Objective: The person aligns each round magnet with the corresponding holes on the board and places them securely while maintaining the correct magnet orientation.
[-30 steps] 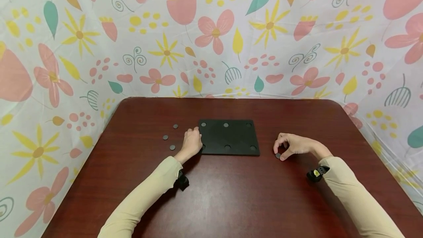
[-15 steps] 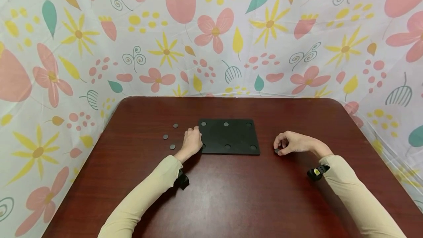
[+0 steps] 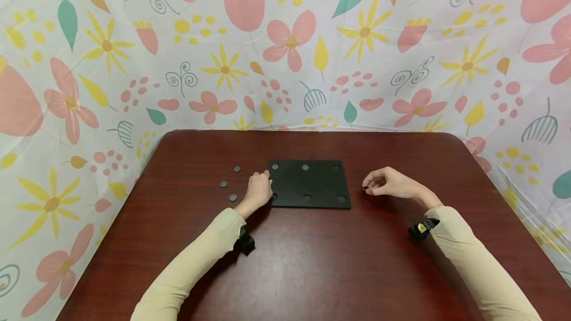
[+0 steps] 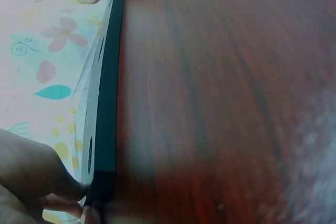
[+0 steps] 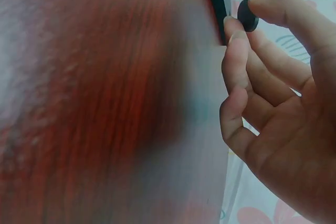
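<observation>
1. The table (image 3: pixel 303 261) is spread across the lower part of the head view, with the cloth (image 3: pixel 290 95) hung behind it.
2. The board (image 3: pixel 310 187) is laid on the table, just below the frame's centre.
3. Two seated discs (image 3: pixel 305 167) are held in its upper-left and upper-middle recesses.
4. Three loose discs (image 3: pixel 223 184) are scattered on the table, left of the board.
5. Between them and the board, its left edge is gripped by the left hand (image 3: pixel 259 188).
6. Right of the board, apart from it, a pinched disc (image 5: pixel 248 16) is held in the right hand's (image 3: pixel 392 183) fingertips.
</observation>
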